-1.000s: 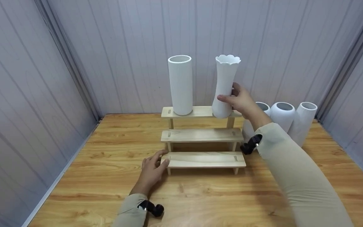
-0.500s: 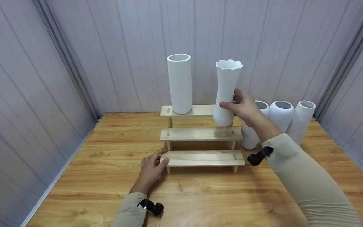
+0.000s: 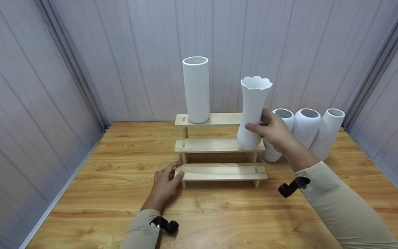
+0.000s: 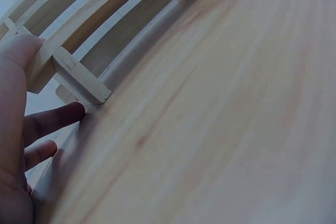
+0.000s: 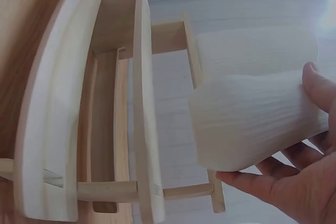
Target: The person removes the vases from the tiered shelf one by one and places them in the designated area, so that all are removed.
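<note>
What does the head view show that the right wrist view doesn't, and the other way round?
Head only: the tall straight vase on the top step, three vases on the table and the left hand at the bottom step's end. Right wrist only: the underside of the steps and their crossbars. Both: the right hand gripping the scalloped vase at the wooden stand.
</note>
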A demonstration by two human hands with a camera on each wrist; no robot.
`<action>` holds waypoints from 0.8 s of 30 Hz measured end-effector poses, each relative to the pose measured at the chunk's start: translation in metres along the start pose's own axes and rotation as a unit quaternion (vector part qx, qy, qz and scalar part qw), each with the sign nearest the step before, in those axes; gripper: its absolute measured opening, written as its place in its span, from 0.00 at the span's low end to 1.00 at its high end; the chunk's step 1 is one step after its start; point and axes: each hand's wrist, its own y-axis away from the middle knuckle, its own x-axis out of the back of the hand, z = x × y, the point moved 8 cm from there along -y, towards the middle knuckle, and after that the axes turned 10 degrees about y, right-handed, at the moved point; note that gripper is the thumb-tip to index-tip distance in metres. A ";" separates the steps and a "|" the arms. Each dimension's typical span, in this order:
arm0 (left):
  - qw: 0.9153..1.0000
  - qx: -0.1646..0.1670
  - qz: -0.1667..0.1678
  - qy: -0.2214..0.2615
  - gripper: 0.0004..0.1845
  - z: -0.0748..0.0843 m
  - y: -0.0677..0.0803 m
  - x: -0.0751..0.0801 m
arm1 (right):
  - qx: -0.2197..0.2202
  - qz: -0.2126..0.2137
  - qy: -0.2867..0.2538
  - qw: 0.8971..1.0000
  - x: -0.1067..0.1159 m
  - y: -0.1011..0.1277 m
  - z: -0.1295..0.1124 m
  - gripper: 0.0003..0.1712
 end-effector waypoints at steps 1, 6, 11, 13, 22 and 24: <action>1.000 0.002 0.000 0.001 0.19 0.000 0.000 0.000 | 0.000 -0.003 -0.004 1.000 -0.001 0.005 -0.002 0.42; 1.000 0.009 -0.003 0.007 0.20 0.000 0.001 -0.002 | -0.011 -0.005 -0.024 1.000 0.001 0.020 0.001 0.40; 1.000 0.014 0.000 0.009 0.19 0.000 0.001 -0.003 | -0.013 0.005 -0.021 1.000 0.007 0.025 0.024 0.42; 1.000 0.013 0.001 0.007 0.19 0.000 0.001 -0.002 | -0.014 0.005 -0.027 1.000 0.008 0.028 0.029 0.42; 1.000 0.008 0.003 -0.002 0.20 -0.001 0.001 -0.001 | -0.020 0.010 -0.034 0.999 0.018 0.047 0.055 0.41; 1.000 0.005 0.003 -0.003 0.21 -0.001 0.001 -0.001 | -0.025 0.009 -0.031 0.999 0.019 0.050 0.061 0.41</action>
